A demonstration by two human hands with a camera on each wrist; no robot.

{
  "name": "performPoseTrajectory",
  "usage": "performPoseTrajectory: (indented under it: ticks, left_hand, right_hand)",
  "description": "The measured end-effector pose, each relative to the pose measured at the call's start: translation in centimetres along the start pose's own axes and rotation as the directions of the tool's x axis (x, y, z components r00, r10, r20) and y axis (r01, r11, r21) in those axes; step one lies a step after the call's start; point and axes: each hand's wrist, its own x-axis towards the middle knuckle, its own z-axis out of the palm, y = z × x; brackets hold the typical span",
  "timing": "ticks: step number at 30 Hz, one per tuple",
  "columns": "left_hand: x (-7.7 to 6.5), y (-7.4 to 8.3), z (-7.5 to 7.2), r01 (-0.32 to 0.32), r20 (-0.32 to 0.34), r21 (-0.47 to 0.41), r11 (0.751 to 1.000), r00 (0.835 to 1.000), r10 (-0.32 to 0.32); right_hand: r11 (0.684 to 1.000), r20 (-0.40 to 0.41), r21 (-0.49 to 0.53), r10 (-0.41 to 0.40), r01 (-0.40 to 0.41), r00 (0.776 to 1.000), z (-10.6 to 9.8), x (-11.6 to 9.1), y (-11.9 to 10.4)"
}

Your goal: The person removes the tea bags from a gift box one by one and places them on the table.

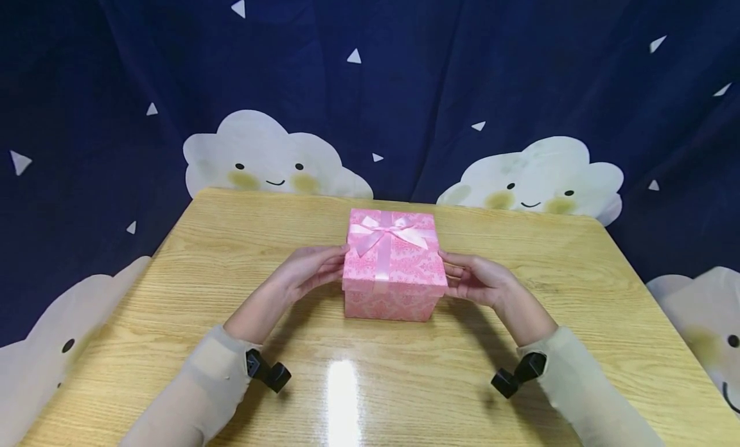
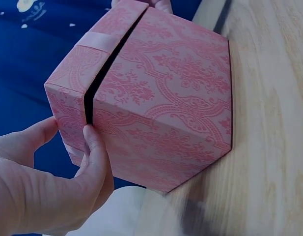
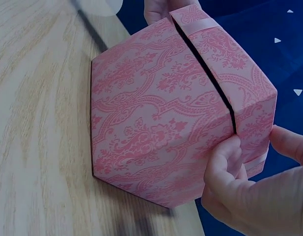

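Note:
A pink patterned gift box (image 1: 388, 306) stands on the table, its lid (image 1: 410, 264) tied with a pale pink ribbon bow (image 1: 386, 231). On its left side my left hand (image 1: 306, 270) pinches the lid, thumb at the top edge and fingers at the lower rim. Opposite it, my right hand (image 1: 480, 280) holds the lid's right side in the same way. Both wrist views show a dark gap between the lid's rim and the box wall (image 2: 166, 73). The inside of the box is hidden.
The light wooden table (image 1: 231, 235) reaches back to a dark blue curtain (image 1: 399, 81) with white clouds and triangles. A black wrist camera (image 1: 268, 371) sits at the left sleeve and another camera (image 1: 518, 374) at the right. Glare brightens the table's front.

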Motion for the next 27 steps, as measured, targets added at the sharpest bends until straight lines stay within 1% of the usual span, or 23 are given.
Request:
performPoseTrajectory:
  ticks: [2, 8, 14, 20, 27]
  left_hand:
    - [-0.1, 0.2, 0.1, 0.001, 0.006, 0.000, 1.000, 1.000, -0.001]
    - [-0.2, 0.9, 0.3, 0.011, -0.007, -0.013, 1.000, 1.000, -0.011]
    - [-0.4, 1.7, 0.7, -0.002, -0.004, -0.035, 0.999, 1.000, 0.002]
    - [-0.3, 2.6, 1.4, -0.040, -0.011, 0.018, 0.999, 0.999, 0.040]
    - [0.2, 3.7, 2.4, -0.050, -0.009, 0.051, 0.997, 0.999, 0.050]
  right_hand:
    - [1.000, -0.003, -0.001, -0.007, 0.007, 1.000, 0.1, 0.0, -0.1]
    - [1.000, -0.011, 0.010, -0.029, 0.029, 1.000, 0.3, -0.1, -0.3]
    - [0.999, 0.000, 0.017, -0.041, 0.041, 0.999, 0.7, -0.5, -0.8]
    - [0.997, -0.007, 0.036, -0.066, 0.066, 0.998, 0.8, -1.0, -1.5]
    - [0.994, -0.012, 0.033, -0.106, 0.106, 0.994, 0.6, -1.5, -2.3]
